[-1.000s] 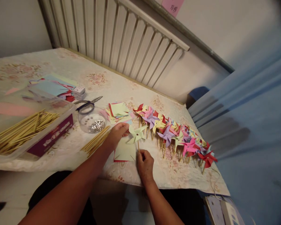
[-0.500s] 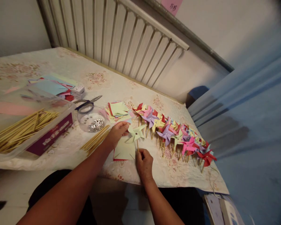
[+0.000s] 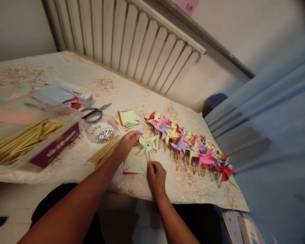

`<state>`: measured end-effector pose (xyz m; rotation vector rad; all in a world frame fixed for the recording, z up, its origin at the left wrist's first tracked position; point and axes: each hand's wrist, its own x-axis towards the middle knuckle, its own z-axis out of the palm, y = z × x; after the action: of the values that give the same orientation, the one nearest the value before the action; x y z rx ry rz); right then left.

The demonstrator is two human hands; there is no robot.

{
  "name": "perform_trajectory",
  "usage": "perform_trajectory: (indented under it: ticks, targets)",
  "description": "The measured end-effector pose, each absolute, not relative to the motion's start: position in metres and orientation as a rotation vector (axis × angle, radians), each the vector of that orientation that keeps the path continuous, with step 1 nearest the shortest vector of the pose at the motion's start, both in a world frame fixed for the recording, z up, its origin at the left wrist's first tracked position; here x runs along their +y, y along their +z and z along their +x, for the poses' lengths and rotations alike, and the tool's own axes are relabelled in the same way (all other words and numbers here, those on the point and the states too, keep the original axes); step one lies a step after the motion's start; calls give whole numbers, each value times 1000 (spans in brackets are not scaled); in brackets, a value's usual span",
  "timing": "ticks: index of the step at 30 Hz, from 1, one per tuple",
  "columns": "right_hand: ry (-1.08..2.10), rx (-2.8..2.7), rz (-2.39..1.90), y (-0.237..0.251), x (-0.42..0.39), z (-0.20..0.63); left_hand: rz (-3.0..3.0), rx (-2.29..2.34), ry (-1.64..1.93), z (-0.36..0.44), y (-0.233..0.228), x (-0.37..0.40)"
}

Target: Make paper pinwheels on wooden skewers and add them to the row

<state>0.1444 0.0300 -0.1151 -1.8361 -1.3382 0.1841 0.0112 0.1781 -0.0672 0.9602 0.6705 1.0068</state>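
Note:
A pale green paper pinwheel (image 3: 147, 145) with a silvery pin at its centre stands on a thin wooden stick. My right hand (image 3: 157, 176) is closed round the lower part of that stick. Beside the pinwheel's left blade, my left hand (image 3: 128, 145) has its fingers stretched out; whether they touch the paper is hard to make out. Under the pinwheel lies a stack of pale green paper squares (image 3: 134, 164) with slit corners and a red sheet beneath. Loose wooden sticks (image 3: 104, 152) lie left of my left hand.
Finished pinwheels (image 3: 180, 145) in many colours stand in rows on the right. Cut paper squares (image 3: 129, 118), a round tub of metal pins (image 3: 100, 134), scissors (image 3: 95, 113) and a plastic box of sticks (image 3: 56, 145) are to the left. A radiator (image 3: 132, 44) lines the wall.
My left hand's fingers have shifted slightly by the pinwheel's left blade. The right hand keeps its hold on the stick, and the pinwheel is in the same place.

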Motion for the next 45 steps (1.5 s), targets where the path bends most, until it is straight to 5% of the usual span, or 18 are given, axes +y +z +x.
perform_trajectory:
  ticks: [45]
  targets:
    - [198, -1364, -1848, -115, 30, 144, 1032, 1007, 1127, 11, -61, 177]
